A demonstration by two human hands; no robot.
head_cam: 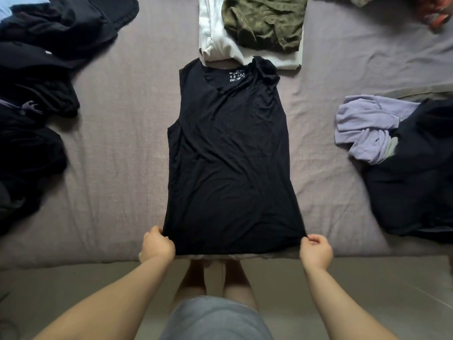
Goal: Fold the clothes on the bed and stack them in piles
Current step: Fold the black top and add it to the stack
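Observation:
A black sleeveless top [230,153] lies spread flat on the mauve bed sheet [117,143], neck pointing away from me, its right shoulder bunched up. My left hand [157,245] pinches the hem's left corner at the bed's near edge. My right hand [315,250] pinches the hem's right corner. The hem is pulled taut between them. Beyond the neck sits a folded pile: an olive green garment [264,20] on top of white folded clothes [213,40].
A heap of dark unfolded clothes [34,94] covers the bed's left side. On the right lie a lilac garment [367,126] and a dark navy one [411,182]. A red patterned item [438,13] shows at the top right corner. Floor [367,290] runs below the bed edge.

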